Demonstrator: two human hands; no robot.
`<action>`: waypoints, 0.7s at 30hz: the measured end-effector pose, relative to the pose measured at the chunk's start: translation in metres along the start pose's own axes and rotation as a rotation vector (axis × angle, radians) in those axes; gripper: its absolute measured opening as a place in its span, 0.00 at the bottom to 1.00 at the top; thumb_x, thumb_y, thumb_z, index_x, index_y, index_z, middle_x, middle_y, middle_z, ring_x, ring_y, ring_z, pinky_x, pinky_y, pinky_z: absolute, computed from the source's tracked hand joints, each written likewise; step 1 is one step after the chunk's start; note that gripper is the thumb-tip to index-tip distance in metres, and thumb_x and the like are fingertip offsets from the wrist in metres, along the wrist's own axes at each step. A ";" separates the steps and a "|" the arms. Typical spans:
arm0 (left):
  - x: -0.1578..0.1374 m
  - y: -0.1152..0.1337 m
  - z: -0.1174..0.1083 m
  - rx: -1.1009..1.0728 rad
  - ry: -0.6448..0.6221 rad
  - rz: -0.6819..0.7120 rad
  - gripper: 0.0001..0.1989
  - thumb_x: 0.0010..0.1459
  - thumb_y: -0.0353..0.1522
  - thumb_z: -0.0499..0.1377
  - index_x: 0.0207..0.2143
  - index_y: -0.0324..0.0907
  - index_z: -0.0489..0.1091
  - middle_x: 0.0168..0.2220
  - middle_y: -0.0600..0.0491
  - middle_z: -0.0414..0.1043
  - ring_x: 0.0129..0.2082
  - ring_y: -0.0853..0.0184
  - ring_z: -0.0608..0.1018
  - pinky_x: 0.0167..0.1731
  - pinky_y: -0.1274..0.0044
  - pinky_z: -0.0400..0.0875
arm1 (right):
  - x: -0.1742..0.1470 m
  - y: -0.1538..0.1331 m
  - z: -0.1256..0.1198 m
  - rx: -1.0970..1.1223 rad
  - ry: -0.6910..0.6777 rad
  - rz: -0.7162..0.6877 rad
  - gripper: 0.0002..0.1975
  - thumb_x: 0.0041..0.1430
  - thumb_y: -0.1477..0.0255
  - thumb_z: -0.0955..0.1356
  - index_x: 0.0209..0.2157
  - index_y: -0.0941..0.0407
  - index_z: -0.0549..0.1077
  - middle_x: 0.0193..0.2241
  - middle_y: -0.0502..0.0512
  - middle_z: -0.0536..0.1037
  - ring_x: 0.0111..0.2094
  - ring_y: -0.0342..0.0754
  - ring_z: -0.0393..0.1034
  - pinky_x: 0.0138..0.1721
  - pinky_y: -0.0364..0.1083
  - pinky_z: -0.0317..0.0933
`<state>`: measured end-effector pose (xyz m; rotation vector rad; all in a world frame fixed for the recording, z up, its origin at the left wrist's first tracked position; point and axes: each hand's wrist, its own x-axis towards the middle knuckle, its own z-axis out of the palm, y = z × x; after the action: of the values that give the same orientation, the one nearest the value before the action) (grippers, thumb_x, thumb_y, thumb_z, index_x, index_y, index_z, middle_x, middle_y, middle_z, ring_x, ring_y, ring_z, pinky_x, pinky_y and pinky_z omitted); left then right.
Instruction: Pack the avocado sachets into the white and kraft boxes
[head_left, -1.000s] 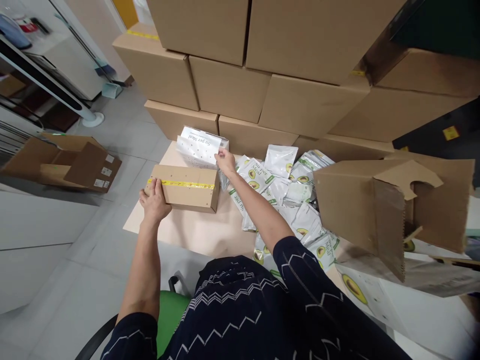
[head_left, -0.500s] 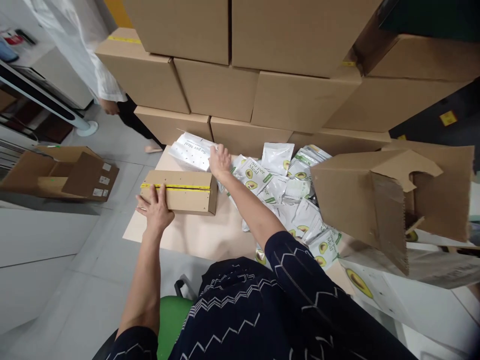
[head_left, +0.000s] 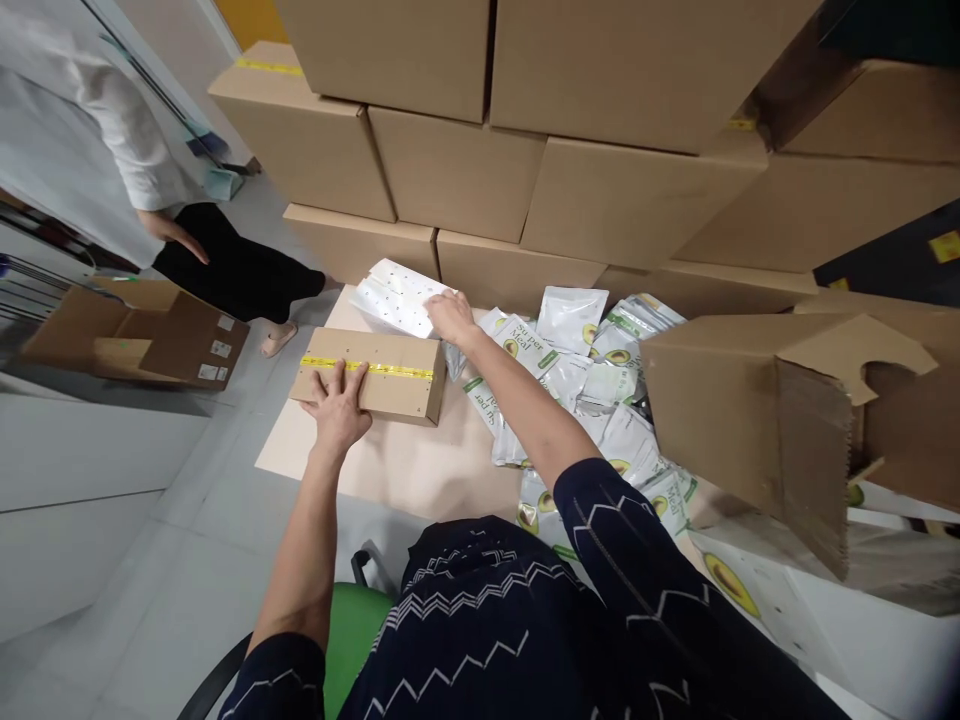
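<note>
Head view: a pale counter [head_left: 435, 485] carries the boxes and pouches; both of the person's own hands are at its left end.
Taped box: the brown box [head_left: 401, 395] lies flat along the counter's left edge, a strip of yellow tape [head_left: 409, 371] running along its top.
Left hand: the left hand [head_left: 339, 412] rests on the brown box, fingers spread wide, tips near the tape.
White box: the white dotted box [head_left: 394, 298] sits just behind the brown one, towards the counter's far left corner.
Right hand: the right hand [head_left: 451, 318] touches the right end of the white dotted box, fingers curled; whether they grip it, I cannot tell.
Pouches: avocado-print pouches [head_left: 517, 345] lie heaped right of both boxes.
Far edge: stacked cartons [head_left: 457, 170] form a wall.
Right end: an open carton [head_left: 709, 420] stands beside the pouches.
Floor, left: another person's white sleeve [head_left: 139, 150] shows above a floor carton [head_left: 191, 345].
</note>
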<state>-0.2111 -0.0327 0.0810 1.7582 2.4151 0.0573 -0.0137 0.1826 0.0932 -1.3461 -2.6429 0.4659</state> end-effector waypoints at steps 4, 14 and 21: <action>0.003 -0.001 0.000 -0.004 0.005 0.011 0.47 0.48 0.28 0.60 0.71 0.56 0.51 0.74 0.47 0.42 0.71 0.31 0.42 0.55 0.30 0.49 | -0.004 0.005 0.010 0.036 -0.057 -0.014 0.21 0.66 0.80 0.58 0.53 0.59 0.75 0.59 0.62 0.72 0.58 0.58 0.60 0.55 0.55 0.62; 0.058 -0.025 -0.019 -0.025 -0.121 0.166 0.49 0.46 0.25 0.59 0.70 0.57 0.52 0.75 0.50 0.41 0.73 0.37 0.38 0.59 0.33 0.44 | -0.011 0.012 0.009 0.314 -0.123 0.046 0.23 0.69 0.75 0.60 0.62 0.62 0.70 0.70 0.60 0.58 0.72 0.51 0.46 0.72 0.51 0.39; 0.068 -0.026 -0.022 -0.010 -0.102 0.180 0.46 0.49 0.24 0.58 0.70 0.54 0.52 0.75 0.50 0.39 0.73 0.38 0.39 0.61 0.35 0.44 | -0.080 -0.003 0.027 0.557 0.252 0.110 0.22 0.69 0.72 0.61 0.62 0.61 0.69 0.67 0.63 0.64 0.67 0.50 0.58 0.69 0.50 0.50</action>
<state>-0.2591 0.0250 0.0930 1.9196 2.1782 0.0006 0.0241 0.1107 0.0703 -1.2638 -2.0304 0.8976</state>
